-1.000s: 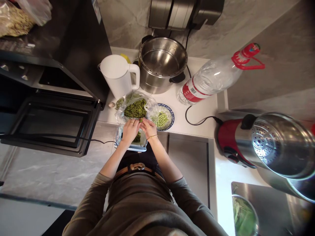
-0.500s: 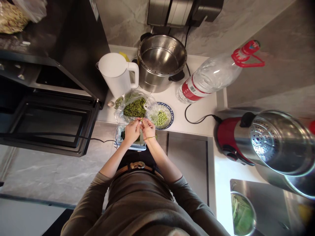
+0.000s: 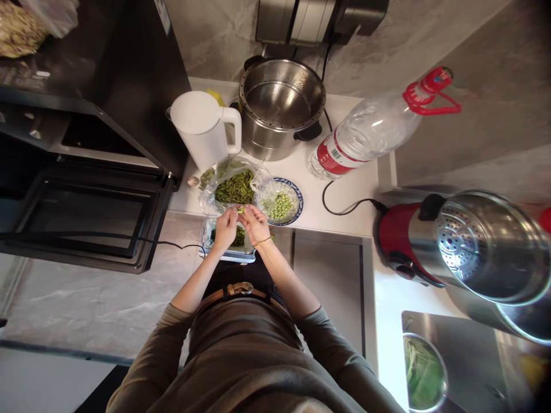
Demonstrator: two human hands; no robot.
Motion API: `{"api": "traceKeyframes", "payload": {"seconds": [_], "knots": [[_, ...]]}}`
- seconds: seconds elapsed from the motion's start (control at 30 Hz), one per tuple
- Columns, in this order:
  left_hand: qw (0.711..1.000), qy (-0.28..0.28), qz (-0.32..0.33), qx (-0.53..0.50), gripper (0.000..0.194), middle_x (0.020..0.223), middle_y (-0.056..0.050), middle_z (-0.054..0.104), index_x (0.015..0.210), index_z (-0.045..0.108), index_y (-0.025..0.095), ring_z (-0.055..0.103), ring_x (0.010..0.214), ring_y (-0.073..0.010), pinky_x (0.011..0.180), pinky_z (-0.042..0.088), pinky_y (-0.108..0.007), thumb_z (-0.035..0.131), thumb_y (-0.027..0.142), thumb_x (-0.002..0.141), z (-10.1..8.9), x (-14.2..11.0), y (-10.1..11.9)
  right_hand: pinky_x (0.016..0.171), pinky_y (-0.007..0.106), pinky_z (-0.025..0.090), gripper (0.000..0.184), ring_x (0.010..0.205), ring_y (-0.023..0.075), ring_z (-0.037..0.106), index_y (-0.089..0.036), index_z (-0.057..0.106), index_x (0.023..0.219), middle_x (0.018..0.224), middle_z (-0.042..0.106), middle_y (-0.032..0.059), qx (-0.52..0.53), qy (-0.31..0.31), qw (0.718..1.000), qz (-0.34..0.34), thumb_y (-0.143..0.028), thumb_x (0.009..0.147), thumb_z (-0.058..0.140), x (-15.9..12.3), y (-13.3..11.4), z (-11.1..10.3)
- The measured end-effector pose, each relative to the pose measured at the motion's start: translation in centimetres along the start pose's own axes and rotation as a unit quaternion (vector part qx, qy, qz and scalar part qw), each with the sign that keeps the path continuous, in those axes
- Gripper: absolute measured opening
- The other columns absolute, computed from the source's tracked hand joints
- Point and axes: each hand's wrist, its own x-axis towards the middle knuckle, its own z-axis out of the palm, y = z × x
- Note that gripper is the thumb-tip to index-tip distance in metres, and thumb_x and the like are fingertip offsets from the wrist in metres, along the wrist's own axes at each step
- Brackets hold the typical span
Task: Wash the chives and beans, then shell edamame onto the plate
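Both our left hand (image 3: 226, 228) and right hand (image 3: 257, 225) had parted slightly, pinching a green pod (image 3: 240, 210), seemingly mid-shelling.

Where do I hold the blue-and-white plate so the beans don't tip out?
Probably best by the right rim of the plate, coming from the right: that edge is uncovered, while the clear bag overlaps the left side. Keep it level, since the beans lie loose.

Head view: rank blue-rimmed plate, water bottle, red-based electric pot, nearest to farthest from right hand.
From right hand:
1. Blue-rimmed plate: just right, slightly forward
2. Water bottle: farther right and forward
3. Red-based electric pot: far right
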Motion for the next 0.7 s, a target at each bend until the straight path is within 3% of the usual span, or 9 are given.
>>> {"api": "traceKeyframes", "payload": {"seconds": [0.07,0.17,0.3,0.53,0.7], "knots": [[0.993,0.004,0.058,0.103,0.035,0.062,-0.002,0.055,0.068,0.052,0.019,0.052,0.06,-0.0139,0.058,0.037,-0.026,0.035,0.035,0.095,-0.3,-0.1,0.0,0.074,0.024,0.056,0.01,0.075,0.0134,0.068,-0.021,0.066,0.07,0.073,0.072,-0.0011,0.038,0.005,0.999,0.032,-0.027,0.071,0.074,0.4,0.3,-0.1],[0.959,0.008,0.143,0.244,0.028,0.071,-0.007,0.063,0.072,0.057,0.018,0.058,0.07,-0.0176,0.066,0.04,-0.028,0.041,0.028,0.092,-0.7,-0.2,-0.1,0.067,0.017,0.054,0.011,0.066,0.0084,0.065,-0.021,0.063,0.066,0.066,0.069,-0.0045,0.086,0.041,0.991,0.097,-0.017,0.073,0.07,1.0,0.7,-0.5],[0.916,-0.01,0.197,0.349,0.023,0.073,-0.008,0.066,0.076,0.061,0.017,0.061,0.073,-0.0198,0.068,0.041,-0.03,0.045,0.025,0.091,-1.2,0.0,-0.6,0.065,0.015,0.053,0.013,0.062,0.0076,0.063,-0.019,0.064,0.068,0.063,0.068,-0.0031,0.095,0.073,0.978,0.17,-0.012,0.078,0.063,1.4,1.0,-1.0],[0.899,-0.057,0.188,0.391,0.02,0.074,-0.009,0.066,0.074,0.061,0.018,0.062,0.079,-0.0224,0.072,0.042,-0.032,0.049,0.024,0.089,-2.4,0.0,-0.7,0.077,0.025,0.056,0.016,0.074,0.0123,0.067,-0.019,0.068,0.082,0.078,0.074,0.0016,0.049,0.004,0.975,0.217,-0.008,0.075,0.059,1.0,0.8,-2.5],[0.917,-0.079,0.104,0.376,0.023,0.079,-0.008,0.068,0.081,0.062,0.018,0.063,0.08,-0.0207,0.072,0.043,-0.029,0.043,0.027,0.091,-3.3,-0.1,0.2,0.086,0.027,0.054,0.017,0.084,0.0138,0.068,-0.018,0.068,0.085,0.083,0.074,0.0042,0.033,0.02,0.975,0.22,-0.009,0.075,0.058,1.4,0.7,-3.9]]}}
